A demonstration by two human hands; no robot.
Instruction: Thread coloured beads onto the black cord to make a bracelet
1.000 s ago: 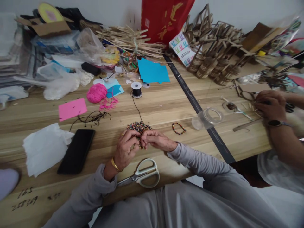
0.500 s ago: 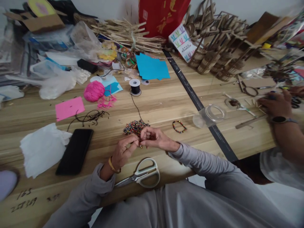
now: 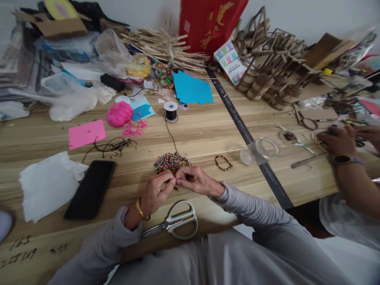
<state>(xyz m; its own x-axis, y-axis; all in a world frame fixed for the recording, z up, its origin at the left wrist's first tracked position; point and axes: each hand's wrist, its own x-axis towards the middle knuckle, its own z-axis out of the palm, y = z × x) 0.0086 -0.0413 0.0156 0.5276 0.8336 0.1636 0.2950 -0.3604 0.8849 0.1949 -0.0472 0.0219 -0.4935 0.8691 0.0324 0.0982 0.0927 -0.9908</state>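
My left hand (image 3: 157,190) and my right hand (image 3: 196,180) meet at their fingertips, both pinched, in front of a heap of multicoloured beads (image 3: 170,161). What the fingertips hold is too small to make out; a few beads show just beneath them. A black cord (image 3: 170,136) runs from a spool (image 3: 171,111) down to the beads beside my right hand. White-handled scissors (image 3: 181,220) lie below my hands near the table edge. To the right rests a beaded bracelet (image 3: 223,162).
A black phone (image 3: 90,190) and white tissue (image 3: 49,186) lie at left, with pink yarn (image 3: 119,114) beyond. Clear tape rolls (image 3: 267,148) sit at right. Another person's hand (image 3: 340,140) works at far right. Woven baskets (image 3: 261,85) stand at the back.
My right hand's fingers have drawn in and both hands' fingertips are closer together. The whole view has shifted slightly. The other person's second hand shows more at far right.
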